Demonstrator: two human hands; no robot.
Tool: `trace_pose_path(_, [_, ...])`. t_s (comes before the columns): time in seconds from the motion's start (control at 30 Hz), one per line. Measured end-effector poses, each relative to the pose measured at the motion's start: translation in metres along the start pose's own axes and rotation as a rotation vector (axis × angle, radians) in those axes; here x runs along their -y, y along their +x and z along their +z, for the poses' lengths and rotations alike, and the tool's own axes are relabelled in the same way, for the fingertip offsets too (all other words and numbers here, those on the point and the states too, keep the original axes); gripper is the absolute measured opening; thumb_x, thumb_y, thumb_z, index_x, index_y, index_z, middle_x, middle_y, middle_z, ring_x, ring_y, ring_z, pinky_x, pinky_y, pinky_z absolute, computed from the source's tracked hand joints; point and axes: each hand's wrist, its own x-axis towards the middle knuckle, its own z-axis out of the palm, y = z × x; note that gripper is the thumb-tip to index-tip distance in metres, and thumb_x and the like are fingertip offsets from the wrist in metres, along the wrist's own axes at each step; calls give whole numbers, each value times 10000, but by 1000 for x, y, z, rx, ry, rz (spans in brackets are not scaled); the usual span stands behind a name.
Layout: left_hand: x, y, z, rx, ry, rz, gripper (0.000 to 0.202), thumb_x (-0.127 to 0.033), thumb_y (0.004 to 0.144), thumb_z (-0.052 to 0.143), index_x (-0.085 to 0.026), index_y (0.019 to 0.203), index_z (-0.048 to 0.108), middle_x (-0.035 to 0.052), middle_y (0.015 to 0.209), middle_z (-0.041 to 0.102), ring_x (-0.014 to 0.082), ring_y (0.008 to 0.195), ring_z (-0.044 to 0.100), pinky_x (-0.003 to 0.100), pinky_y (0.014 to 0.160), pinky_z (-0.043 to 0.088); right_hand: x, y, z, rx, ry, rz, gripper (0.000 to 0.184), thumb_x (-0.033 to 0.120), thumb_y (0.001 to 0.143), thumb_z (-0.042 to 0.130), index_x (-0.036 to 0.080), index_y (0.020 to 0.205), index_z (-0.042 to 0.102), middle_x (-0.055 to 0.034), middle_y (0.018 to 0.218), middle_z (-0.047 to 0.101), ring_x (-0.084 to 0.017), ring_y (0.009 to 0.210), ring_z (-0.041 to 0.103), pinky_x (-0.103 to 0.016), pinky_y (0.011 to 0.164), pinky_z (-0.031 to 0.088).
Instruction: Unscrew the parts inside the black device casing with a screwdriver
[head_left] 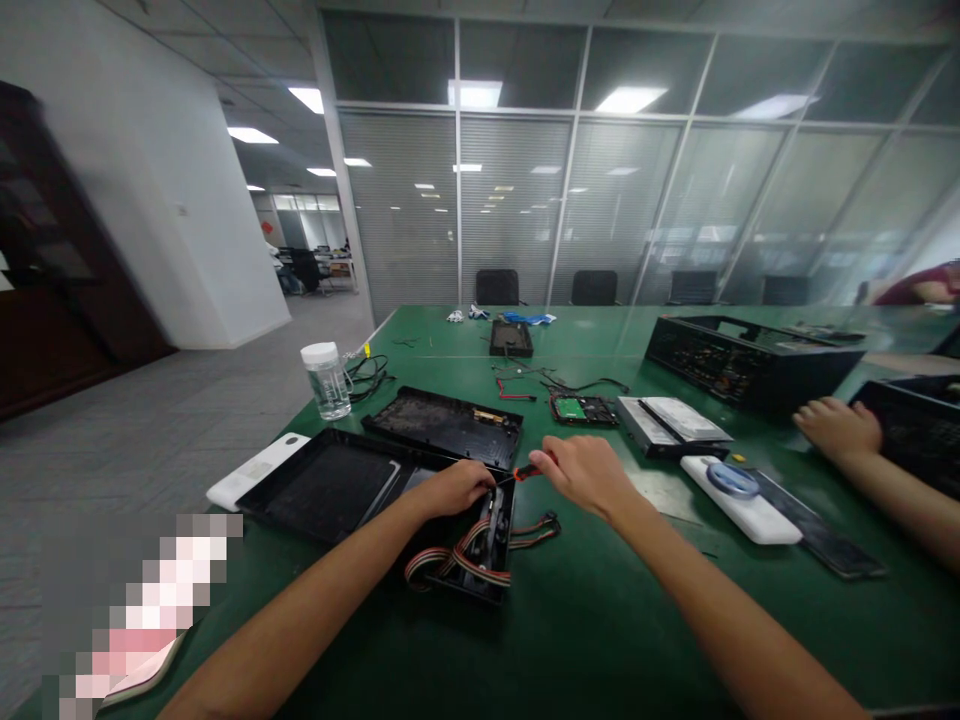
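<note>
My right hand (589, 475) is wrapped round the handle of a screwdriver (525, 471) with red and black on it. Its shaft points left to the far right corner of an open black plastic case (322, 485). There my left hand (466, 484) has its fingers bent together at the case, close to the screwdriver's tip; what they pinch, if anything, is hidden. Striped ribbon wires (457, 562) in red, white and black loop out of the case's right part, below the left hand. Behind it lies another black cover (442, 425).
A lidded clear bottle (328, 385) stands at left. A green circuit board (571, 408), a silver drive (671, 424) and a white device (739, 500) lie right. Beyond stands a black computer chassis (750, 360). Another person's hand (840, 428) rests by a black box (915, 425).
</note>
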Motion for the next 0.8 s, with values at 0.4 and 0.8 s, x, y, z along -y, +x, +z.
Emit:
trace_pose_path(0.4, [2,-3,3,-8,-30,21,202,-60,793,460,-139,911,604,52,928,625,161,875,569,247,811,420,58,53,-40,151,-178,-117,535,528,867,269,116,882,610,-176,790,661,-276,738,628,-345,633,401])
trace_pose_path(0.8, [1,-2,2,-6,-52,35,202,-55,791,456,-137,906,599,51,925,623,156,877,565,239,814,413,52,48,-36,129,-151,-135,601,555,873,231,120,838,646,-179,776,663,-276,759,628,-347,654,412])
